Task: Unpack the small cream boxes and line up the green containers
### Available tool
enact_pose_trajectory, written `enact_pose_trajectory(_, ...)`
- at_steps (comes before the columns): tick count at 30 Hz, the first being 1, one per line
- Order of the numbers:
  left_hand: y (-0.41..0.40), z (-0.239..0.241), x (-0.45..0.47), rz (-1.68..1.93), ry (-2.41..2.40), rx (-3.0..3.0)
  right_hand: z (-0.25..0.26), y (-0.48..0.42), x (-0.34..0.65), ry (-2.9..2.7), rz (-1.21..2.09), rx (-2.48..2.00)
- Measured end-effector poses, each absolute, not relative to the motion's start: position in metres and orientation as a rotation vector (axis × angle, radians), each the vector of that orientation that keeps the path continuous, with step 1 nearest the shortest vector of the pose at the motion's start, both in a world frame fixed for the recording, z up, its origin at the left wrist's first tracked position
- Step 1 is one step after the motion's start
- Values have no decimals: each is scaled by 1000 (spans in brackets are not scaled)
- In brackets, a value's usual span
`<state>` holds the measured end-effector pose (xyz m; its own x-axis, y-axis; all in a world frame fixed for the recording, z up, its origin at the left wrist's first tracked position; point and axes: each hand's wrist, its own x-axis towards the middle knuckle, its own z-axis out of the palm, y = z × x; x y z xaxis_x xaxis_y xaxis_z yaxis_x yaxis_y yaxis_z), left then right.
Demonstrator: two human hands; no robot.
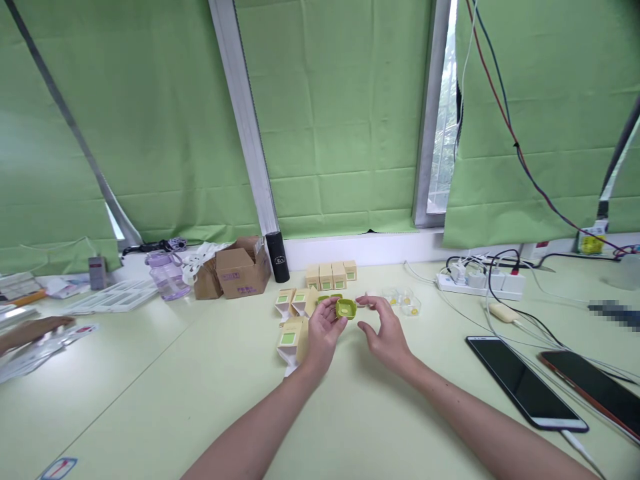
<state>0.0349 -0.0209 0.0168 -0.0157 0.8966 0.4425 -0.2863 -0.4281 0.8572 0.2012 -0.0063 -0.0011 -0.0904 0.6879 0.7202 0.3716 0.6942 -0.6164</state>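
Pinches small green case (345, 309) in fingertips of left hand (324, 331), just above table (200, 400) near open cartons (291, 301). Holds right hand (383, 330) half-spread just beside. Could drop it from so shallow a pinch.

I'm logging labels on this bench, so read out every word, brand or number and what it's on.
Nothing is legible.
Cardboard box: reddish print, too small to read.
Black cylinder: pale mark, too small.
Small tan boxes: green panels, no readable text.
Green case in the left hand: no print visible.
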Motion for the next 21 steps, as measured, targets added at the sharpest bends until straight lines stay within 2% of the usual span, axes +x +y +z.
enact_pose_trajectory(21, -24, 16, 45, 1370, 706, 1318, -14, -8, 204, -1770, 204, -737)
